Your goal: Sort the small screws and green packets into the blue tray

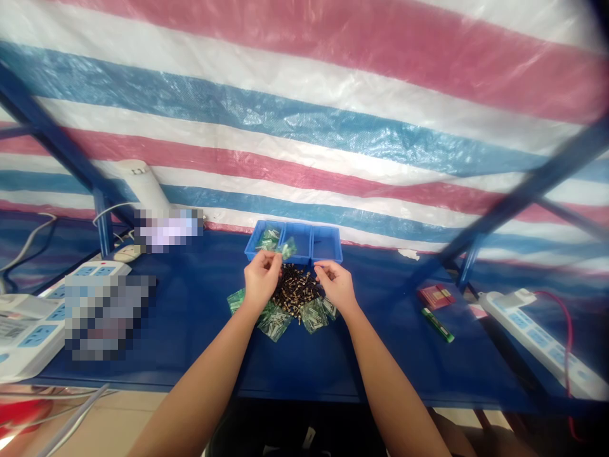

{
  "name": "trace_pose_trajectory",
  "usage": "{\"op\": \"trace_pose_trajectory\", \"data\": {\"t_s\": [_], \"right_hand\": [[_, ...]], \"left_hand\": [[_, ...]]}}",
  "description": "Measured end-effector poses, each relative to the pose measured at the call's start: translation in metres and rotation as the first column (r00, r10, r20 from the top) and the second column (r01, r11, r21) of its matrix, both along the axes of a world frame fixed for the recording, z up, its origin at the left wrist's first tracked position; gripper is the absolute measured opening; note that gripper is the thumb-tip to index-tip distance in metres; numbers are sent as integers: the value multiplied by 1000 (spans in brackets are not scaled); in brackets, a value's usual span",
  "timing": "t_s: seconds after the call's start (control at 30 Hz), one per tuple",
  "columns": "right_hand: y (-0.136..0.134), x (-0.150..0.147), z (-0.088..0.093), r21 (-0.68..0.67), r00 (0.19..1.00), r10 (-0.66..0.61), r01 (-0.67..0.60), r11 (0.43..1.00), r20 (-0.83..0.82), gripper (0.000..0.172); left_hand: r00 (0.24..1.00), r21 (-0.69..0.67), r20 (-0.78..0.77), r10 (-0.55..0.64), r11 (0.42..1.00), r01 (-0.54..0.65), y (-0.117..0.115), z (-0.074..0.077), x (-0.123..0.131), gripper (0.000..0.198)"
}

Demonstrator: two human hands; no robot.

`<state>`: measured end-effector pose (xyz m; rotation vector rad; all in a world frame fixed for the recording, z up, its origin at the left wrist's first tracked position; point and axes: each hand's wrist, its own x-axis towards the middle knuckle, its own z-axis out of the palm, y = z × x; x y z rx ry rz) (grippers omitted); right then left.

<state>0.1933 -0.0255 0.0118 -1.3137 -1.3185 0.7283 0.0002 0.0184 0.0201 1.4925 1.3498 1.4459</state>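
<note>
My left hand (261, 276) pinches a small green-tinted plastic bag (287, 247) by its edge, just above the blue divided tray (299, 257). My right hand (335, 282) is closed, thumb against fingers, at the right side of a heap of small dark and brass-coloured parts (297, 289); anything in its fingertips is too small to make out. In front of the heap lie clear green bags holding silvery pins, one bag (275, 322) below my left wrist and another bag (314, 316) near my right. More bags (269, 238) lie in the tray's left compartment.
White power strips flank the blue table (200, 330), a left strip (35, 333) and a right strip (542, 343) with a red cable. A red box (435, 296) and a green packet (438, 325) lie at right. Striped sheeting (304, 133) hangs behind, between blue metal posts.
</note>
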Motion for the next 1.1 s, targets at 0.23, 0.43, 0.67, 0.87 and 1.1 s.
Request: {"op": "trace_pose_trajectory", "data": {"t_s": [0.23,0.43,0.67,0.87,1.1], "right_hand": [[2,5,-4,0,999,2,-2,1000,46,28],[2,8,-1,-13,996,-4,6,1000,92,29],[1,12,0,-4,990,-24,24,1000,138,29],[1,14,2,17,978,-41,39,999,203,30],[1,16,0,8,977,-30,29,1000,211,29]], "left_hand": [[952,-60,191,239,971,-232,20,2,-19,22],[972,-101,161,173,982,-158,26,3,-23,26],[959,-102,194,207,977,-190,32,1,-27,24],[931,-132,272,244,968,-215,38,0,-28,26],[956,-151,230,182,977,-150,38,-5,-24,34]]}}
